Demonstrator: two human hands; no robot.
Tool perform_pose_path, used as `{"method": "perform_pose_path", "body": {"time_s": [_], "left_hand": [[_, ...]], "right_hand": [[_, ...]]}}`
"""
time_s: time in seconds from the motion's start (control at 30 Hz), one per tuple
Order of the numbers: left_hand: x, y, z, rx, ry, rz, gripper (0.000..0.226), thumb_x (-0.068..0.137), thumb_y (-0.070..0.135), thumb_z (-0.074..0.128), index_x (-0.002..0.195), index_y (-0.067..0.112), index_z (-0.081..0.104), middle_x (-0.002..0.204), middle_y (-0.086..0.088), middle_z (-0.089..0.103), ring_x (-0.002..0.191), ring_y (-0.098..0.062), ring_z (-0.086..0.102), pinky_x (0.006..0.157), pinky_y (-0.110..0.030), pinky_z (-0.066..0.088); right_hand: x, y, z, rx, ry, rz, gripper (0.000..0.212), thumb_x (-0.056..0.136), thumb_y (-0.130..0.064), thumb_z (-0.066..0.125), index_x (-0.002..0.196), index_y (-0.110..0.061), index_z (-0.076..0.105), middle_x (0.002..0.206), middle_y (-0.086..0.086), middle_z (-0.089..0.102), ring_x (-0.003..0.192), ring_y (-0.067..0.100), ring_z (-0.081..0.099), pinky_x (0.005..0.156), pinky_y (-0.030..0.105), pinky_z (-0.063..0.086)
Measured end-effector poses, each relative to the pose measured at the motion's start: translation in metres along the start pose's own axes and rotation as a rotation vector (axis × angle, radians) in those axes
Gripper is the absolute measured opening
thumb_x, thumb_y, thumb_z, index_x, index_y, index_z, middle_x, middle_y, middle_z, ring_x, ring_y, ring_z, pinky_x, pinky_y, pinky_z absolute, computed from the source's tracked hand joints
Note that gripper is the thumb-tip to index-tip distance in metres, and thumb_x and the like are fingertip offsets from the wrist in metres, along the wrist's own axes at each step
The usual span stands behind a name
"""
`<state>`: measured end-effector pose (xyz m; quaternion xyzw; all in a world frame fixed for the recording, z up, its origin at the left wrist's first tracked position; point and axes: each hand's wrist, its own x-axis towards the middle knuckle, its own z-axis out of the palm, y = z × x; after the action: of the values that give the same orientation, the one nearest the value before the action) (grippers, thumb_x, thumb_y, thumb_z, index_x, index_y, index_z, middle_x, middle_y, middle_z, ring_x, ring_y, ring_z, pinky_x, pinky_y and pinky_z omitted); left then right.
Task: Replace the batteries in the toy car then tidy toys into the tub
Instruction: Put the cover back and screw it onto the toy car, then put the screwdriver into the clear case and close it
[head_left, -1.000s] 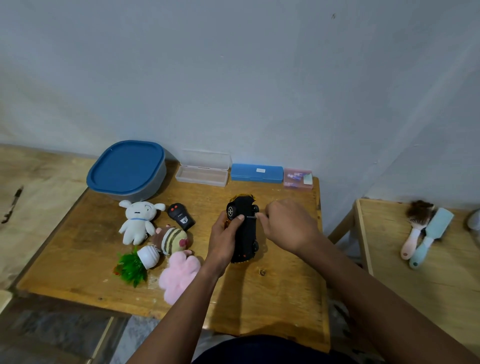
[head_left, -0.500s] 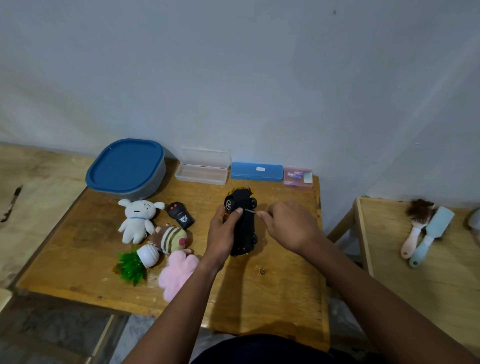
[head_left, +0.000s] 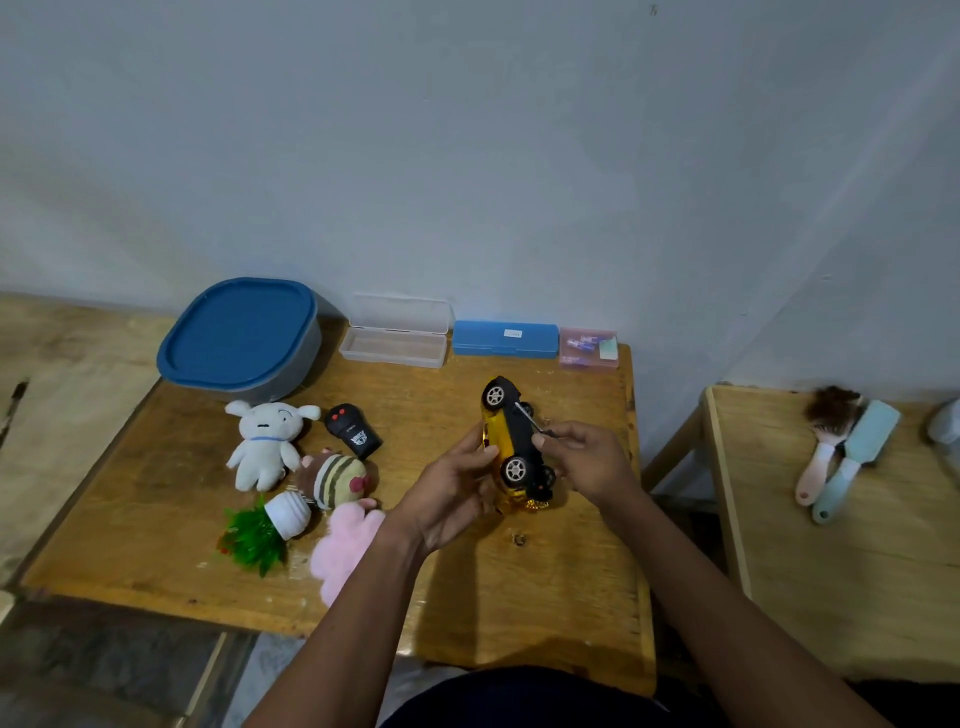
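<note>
Pink brush (head_left: 822, 449) beside teal brush (head_left: 856, 457)

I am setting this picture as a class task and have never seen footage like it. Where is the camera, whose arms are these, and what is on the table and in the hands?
There is no machine here. A person wears a wide-angle camera on the head, so the one picture looks forward and down at their own arms. The left hand holds a toy car tipped on its side, with its black underside facing the right hand. That hand pinches a small screwdriver whose tip meets the underside. On the table lie a blue-lidded tub, an open clear case, a blue case, a pink box, a black remote and some small toys. Two brushes lie on a second table to the right.
</note>
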<state>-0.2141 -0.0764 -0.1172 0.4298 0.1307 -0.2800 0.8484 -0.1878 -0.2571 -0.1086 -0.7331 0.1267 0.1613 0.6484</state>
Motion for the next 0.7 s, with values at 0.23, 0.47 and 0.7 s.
{"method": "perform_pose_path", "body": {"time_s": [0.23,0.47,0.7], "left_hand": [[0.025,-0.007,0.007,0.295,0.302,0.025,0.053,0.092,0.011,0.069,0.139,0.034,0.055,0.116,-0.003,0.075,0.091,-0.014,0.076,0.069,-0.028,0.060],[0.052,-0.020,0.017,1.022,0.676,0.085,0.072,0.076,0.048,0.079,0.143,0.034,0.056,0.124,-0.003,0.073,0.115,-0.027,0.065,0.099,-0.041,0.052],[0.067,-0.034,0.034,1.444,0.667,0.148,0.059,0.078,0.049,0.076,0.128,0.019,0.070,0.105,-0.014,0.076,0.100,-0.034,0.068,0.087,-0.036,0.047]], "right_hand": [[0.007,0.023,-0.004,-0.017,0.009,0.148,0.010,0.095,-0.019,0.064,0.099,-0.013,0.072,0.071,-0.001,0.067,0.059,0.009,0.055,0.045,0.019,0.046],[0.021,0.061,-0.007,0.020,0.197,0.297,0.016,0.094,-0.010,0.060,0.107,-0.009,0.070,0.081,0.006,0.065,0.069,0.016,0.061,0.054,0.021,0.051],[0.028,0.081,-0.015,-0.162,0.319,0.266,0.008,0.089,-0.019,0.068,0.086,-0.025,0.074,0.084,-0.005,0.073,0.077,0.014,0.068,0.072,0.033,0.057]]}}
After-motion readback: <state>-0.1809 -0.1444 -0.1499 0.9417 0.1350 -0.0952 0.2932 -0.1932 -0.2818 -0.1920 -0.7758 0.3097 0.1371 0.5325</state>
